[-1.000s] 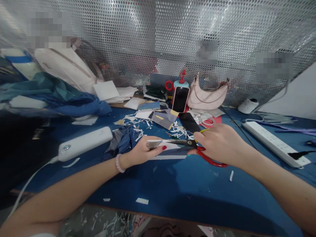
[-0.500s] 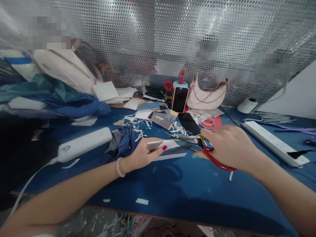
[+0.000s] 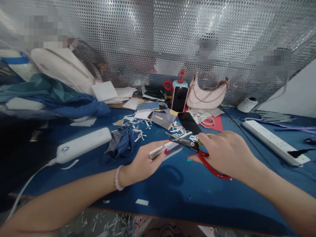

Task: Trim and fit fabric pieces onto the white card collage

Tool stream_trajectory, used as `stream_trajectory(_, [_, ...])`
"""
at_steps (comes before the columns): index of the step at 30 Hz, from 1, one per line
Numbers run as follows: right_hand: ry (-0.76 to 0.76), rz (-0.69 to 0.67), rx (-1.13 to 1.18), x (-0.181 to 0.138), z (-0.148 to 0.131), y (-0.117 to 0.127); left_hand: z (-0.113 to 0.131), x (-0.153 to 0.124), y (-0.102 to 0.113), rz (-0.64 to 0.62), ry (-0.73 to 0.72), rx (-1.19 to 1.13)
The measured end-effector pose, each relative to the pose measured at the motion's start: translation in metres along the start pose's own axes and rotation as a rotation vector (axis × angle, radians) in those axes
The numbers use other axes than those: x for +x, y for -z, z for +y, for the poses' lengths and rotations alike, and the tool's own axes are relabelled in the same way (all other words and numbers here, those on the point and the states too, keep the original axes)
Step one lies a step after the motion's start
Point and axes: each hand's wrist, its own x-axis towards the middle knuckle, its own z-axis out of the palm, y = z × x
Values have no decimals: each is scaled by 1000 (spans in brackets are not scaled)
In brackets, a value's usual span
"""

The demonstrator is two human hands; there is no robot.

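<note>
My left hand (image 3: pixel 144 161) pinches a small flat piece of grey and white material (image 3: pixel 165 148) and holds it edge-on just above the blue table (image 3: pixel 187 194). My right hand (image 3: pixel 225 153) grips red-handled scissors (image 3: pixel 197 152), fingers through the loops. The blades point left and meet the far end of the piece. A pile of white and grey offcuts (image 3: pixel 179 129) lies just behind the blades.
A white power bank (image 3: pixel 82 144) with a cable lies left. Crumpled blue cloth (image 3: pixel 123 142) sits beside my left hand. A phone (image 3: pixel 179 98), a pink handbag (image 3: pixel 206 95), a white power strip (image 3: pixel 274 141) and a perforated metal wall (image 3: pixel 158 39) stand behind.
The piece has been lifted and tilted edge-on by my left hand. My right hand drew the scissors right, then brought the blades back onto the piece.
</note>
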Motion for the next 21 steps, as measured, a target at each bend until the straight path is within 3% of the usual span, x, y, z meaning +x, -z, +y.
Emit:
stream_trajectory(10, [23,-141,-73,6,-3,11,5,-1,1,-26,-65,69])
stream_trajectory(21, [91,-123,-129,4,-6,17,6,0,1,-5,-167,84])
